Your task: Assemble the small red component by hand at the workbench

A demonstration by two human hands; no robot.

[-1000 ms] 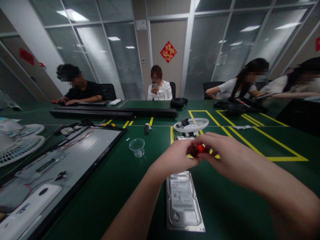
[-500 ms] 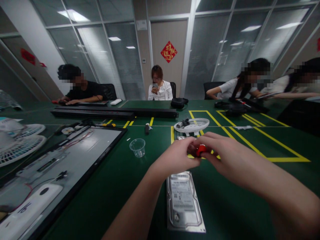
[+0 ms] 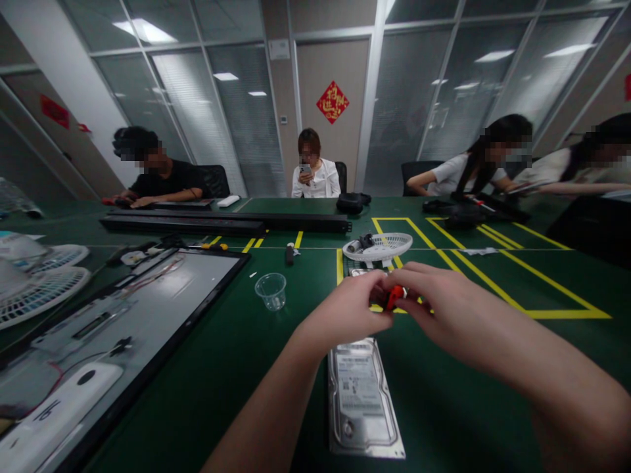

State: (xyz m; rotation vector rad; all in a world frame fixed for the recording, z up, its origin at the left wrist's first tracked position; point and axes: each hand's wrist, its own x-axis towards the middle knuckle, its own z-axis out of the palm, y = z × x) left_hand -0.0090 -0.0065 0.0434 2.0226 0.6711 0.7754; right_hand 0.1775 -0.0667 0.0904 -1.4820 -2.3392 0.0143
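Note:
My left hand [image 3: 357, 299] and my right hand [image 3: 434, 289] come together above the table, both closed. Between their fingertips they hold a small red piece [image 3: 395, 297] with a pale bit at its right side; fingers cover much of it, so its kind is unclear. Below and nearer to me, a silver hard drive [image 3: 363, 401] lies flat, label side up, apart from both hands. Left of my left hand stands a clear plastic cup [image 3: 271, 292].
A large panel in a black frame [image 3: 182, 322] covers the left side, with a white device [image 3: 64, 407] on it. Beyond my hands lies a white round basket-like grille [image 3: 401, 248]. Long black bars [image 3: 296, 222] cross the green table [image 3: 236, 387]. Several people sit opposite.
The red piece has turned slightly between my fingertips, and a pale bit shows at its right side. My hands stay nearly in place; the hard drive and cup have not moved.

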